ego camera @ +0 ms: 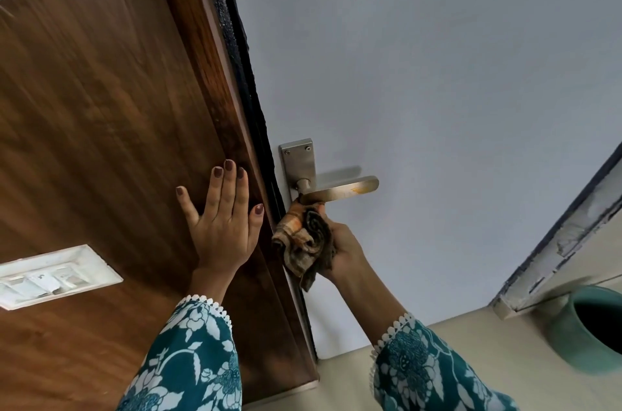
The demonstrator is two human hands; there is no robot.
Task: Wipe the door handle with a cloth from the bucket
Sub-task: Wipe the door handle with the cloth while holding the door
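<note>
Right hand (pixel 343 247) grips the cloth (pixel 304 242) under the handle (pixel 340 190); left hand (pixel 223 218) flat, released.

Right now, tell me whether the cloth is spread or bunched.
Bunched: the cloth is crumpled in the right hand, its top touching the handle.
</note>
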